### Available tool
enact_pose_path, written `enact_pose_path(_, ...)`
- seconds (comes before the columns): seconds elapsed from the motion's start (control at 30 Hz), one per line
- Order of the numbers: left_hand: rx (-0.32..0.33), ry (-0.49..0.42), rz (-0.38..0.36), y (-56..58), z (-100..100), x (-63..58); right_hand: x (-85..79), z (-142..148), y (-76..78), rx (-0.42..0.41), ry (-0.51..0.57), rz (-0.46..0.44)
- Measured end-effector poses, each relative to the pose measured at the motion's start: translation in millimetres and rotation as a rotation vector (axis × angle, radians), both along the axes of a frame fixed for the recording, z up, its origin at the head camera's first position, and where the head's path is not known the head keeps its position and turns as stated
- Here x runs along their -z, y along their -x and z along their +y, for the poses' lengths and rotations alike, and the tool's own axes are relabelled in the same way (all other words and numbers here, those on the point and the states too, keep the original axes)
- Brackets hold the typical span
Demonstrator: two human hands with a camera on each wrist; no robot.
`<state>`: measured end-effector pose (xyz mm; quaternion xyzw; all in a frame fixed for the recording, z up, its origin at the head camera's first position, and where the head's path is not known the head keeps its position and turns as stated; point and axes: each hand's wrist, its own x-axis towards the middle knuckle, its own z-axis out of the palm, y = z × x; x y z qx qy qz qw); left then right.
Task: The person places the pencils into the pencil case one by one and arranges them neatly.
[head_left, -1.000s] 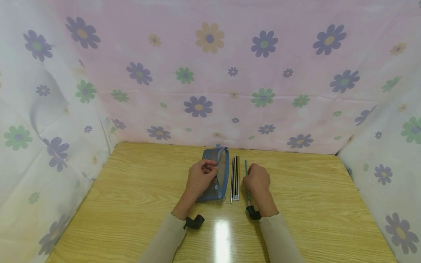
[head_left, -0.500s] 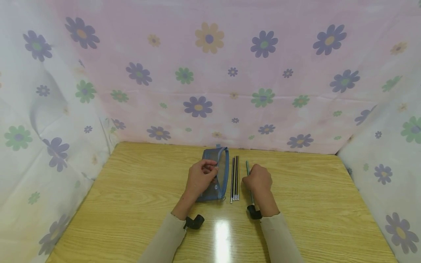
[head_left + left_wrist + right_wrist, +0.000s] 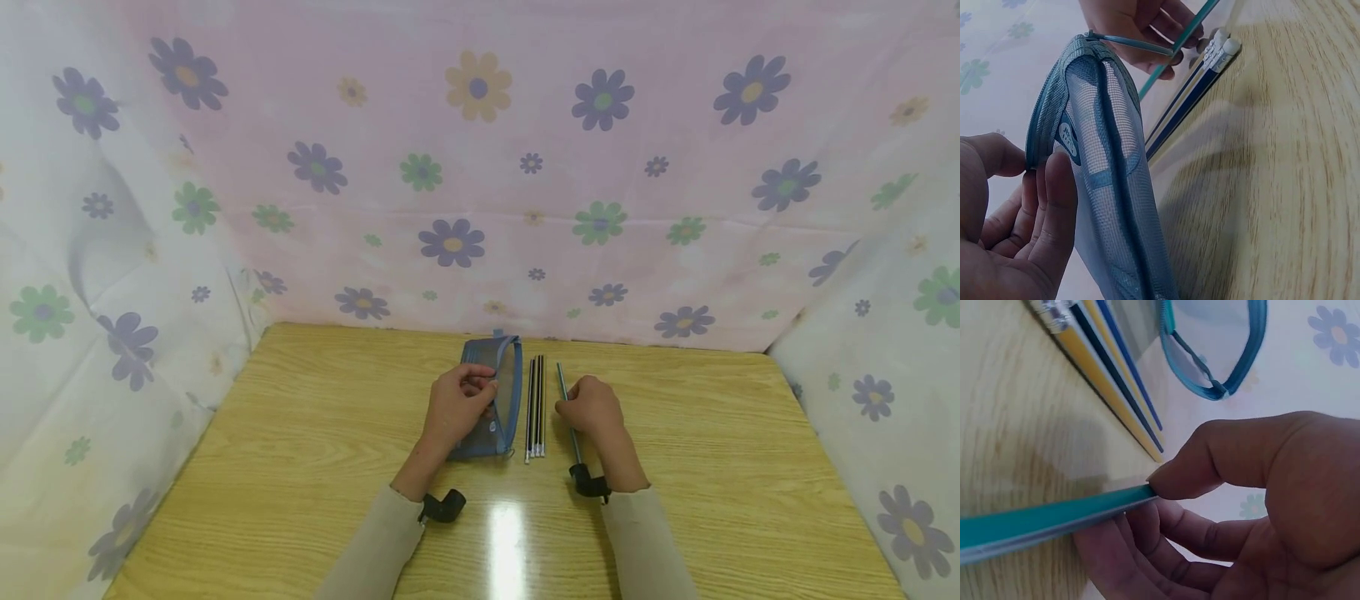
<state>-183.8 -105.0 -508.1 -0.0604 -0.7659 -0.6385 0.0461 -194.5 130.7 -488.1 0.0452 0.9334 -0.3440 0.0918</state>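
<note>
A blue mesh pencil case [image 3: 517, 392] lies on the table with its zip side gaping toward the right. My left hand [image 3: 452, 404] pinches the near edge of that opening between thumb and fingers, as the left wrist view shows. A teal-and-grey pencil [image 3: 1054, 515] is pinched between the thumb and fingers of my right hand [image 3: 592, 408], slanting slightly with its far end leaning left. Its near end is hidden by the black wrist mount in the head view. Several striped pencils [image 3: 536, 404] with white erasers lie side by side between the case and my right hand.
The wood-grain table [image 3: 337, 400] is enclosed by flowered cloth [image 3: 525, 192] at the back and both sides. A black camera mount [image 3: 446, 507] juts from the left wrist, another mount [image 3: 588, 482] from the right.
My right hand has shifted slightly right, its fingers turning so that the teal pencil now tilts more. The left hand and the case have stayed in place.
</note>
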Motion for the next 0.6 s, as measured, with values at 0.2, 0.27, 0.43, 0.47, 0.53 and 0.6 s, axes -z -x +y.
enact_pose_path(0.2,0.010,0.013,0.000,0.3,-1.4,-0.2,-1.2,2.9,0.0,-0.034,0.059,-0.004)
enact_pose_path(0.27,0.010,0.018,-0.001,0.8,-1.8,-0.1,-2.2,3.7,-0.4,-0.044,0.062,-0.009)
enact_pose_path(0.43,0.007,0.022,0.006,1.4,-2.3,-0.2,-5.9,4.1,-1.7,-0.065,0.088,-0.033)
enact_pose_path(0.47,0.006,0.022,0.007,1.3,-2.3,-0.3,-6.4,4.0,-1.8,-0.072,0.103,-0.038)
enact_pose_path(0.53,0.007,0.019,0.009,1.3,-2.5,-0.1,-7.0,3.4,-1.6,-0.077,0.150,-0.057)
enact_pose_path(0.6,0.007,0.015,0.010,1.2,-2.6,0.0,-7.2,2.6,-1.2,-0.081,0.193,-0.077)
